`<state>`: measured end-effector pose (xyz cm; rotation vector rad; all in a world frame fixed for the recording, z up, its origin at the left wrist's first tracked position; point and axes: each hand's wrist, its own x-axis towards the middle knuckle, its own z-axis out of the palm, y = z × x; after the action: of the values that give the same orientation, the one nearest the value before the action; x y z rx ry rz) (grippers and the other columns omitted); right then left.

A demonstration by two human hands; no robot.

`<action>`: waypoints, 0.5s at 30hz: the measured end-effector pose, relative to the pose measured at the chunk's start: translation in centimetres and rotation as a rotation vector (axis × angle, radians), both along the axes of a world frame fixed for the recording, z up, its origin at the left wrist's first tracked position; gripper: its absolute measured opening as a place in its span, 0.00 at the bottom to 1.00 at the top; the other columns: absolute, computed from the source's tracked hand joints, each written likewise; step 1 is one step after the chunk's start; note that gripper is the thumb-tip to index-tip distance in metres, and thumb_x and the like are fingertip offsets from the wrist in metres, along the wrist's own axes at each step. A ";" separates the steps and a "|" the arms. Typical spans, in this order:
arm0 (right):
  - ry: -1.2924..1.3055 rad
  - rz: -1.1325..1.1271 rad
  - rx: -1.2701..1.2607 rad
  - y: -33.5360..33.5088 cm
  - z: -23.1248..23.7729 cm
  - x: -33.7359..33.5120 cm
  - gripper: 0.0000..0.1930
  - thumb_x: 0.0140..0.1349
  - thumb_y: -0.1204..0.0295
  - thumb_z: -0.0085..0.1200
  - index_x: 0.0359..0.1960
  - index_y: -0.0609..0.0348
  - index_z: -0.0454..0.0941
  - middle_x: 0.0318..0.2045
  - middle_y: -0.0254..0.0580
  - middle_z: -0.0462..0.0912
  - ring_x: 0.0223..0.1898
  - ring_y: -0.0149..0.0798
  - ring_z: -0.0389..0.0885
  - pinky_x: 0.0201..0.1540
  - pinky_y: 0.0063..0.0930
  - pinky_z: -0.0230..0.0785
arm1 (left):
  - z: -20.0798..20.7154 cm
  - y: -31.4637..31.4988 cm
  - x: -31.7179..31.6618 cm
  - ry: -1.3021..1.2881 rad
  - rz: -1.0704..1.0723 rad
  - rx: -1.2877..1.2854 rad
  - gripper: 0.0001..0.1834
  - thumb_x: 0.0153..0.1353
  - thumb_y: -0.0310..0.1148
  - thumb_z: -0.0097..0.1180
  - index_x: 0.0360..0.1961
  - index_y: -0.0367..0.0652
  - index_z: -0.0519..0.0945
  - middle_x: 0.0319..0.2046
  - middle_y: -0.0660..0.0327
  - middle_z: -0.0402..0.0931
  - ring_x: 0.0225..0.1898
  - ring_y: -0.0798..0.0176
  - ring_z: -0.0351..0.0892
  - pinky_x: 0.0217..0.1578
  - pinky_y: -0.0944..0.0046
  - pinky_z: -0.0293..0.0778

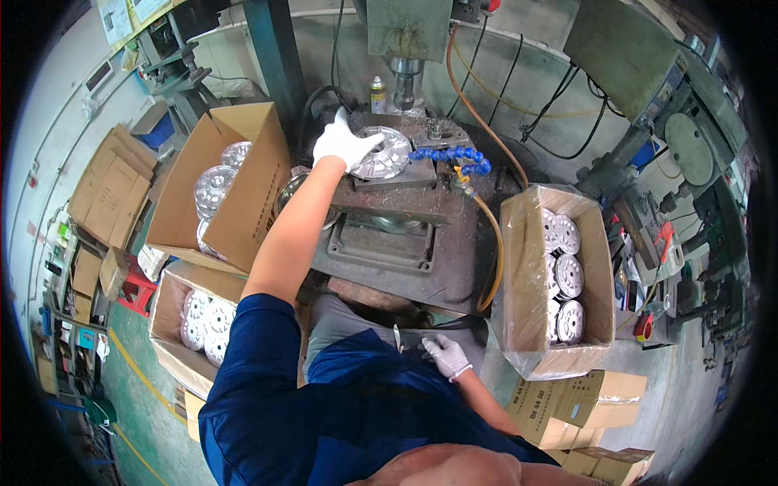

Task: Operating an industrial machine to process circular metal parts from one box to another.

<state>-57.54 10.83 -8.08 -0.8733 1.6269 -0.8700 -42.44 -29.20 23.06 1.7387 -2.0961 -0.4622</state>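
Observation:
My left hand (339,146), in a white glove, reaches to the left side of a round silver metal disc (387,155) with holes. Its thumb lies over the disc while the other fingers stretch away from it, apart. The disc sits on the block of a press, beneath the press spindle (405,81). A blue segmented coolant hose (450,154) points at the disc's right edge. Low by my lap, my gloved right hand (448,357) rests with loose, parted fingers and no visible object in it. A thin metal piece (397,337) shows to its left.
Left of the press stand an open carton (263,154) with shiny discs and a lower carton (174,336) with more. At right is a plastic-lined carton (519,267) of stacked discs. A spray can (378,95) stands behind. An orange hose (494,243) curves along the table's right side.

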 end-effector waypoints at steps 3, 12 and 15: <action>-0.005 0.037 0.012 -1.7 5.6 0.4 0.17 0.65 0.66 0.50 0.49 0.67 0.73 0.38 0.40 0.82 0.33 0.28 0.77 0.38 0.22 0.70 | -1.9 -1.0 0.3 0.041 0.014 0.041 0.58 0.41 0.67 0.59 0.64 0.34 0.57 0.57 0.43 0.67 0.59 0.48 0.68 0.58 0.60 0.64; 0.215 0.249 -0.105 -3.8 3.4 1.1 0.19 0.66 0.63 0.49 0.52 0.63 0.72 0.38 0.42 0.82 0.34 0.30 0.79 0.39 0.23 0.71 | -3.0 -3.4 0.6 0.120 -0.089 0.162 0.50 0.42 0.68 0.57 0.51 0.28 0.74 0.50 0.42 0.73 0.54 0.49 0.74 0.53 0.60 0.68; 0.018 0.220 0.040 -4.0 2.6 1.9 0.18 0.66 0.63 0.48 0.52 0.62 0.73 0.38 0.42 0.82 0.32 0.31 0.80 0.36 0.23 0.72 | -4.2 -4.3 0.8 0.194 -0.103 0.188 0.49 0.42 0.66 0.59 0.49 0.27 0.75 0.49 0.42 0.74 0.52 0.49 0.75 0.52 0.61 0.69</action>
<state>-55.61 6.80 -5.46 -1.0123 1.5250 -0.6757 -41.64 -33.51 18.86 1.6145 -2.0652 -0.8476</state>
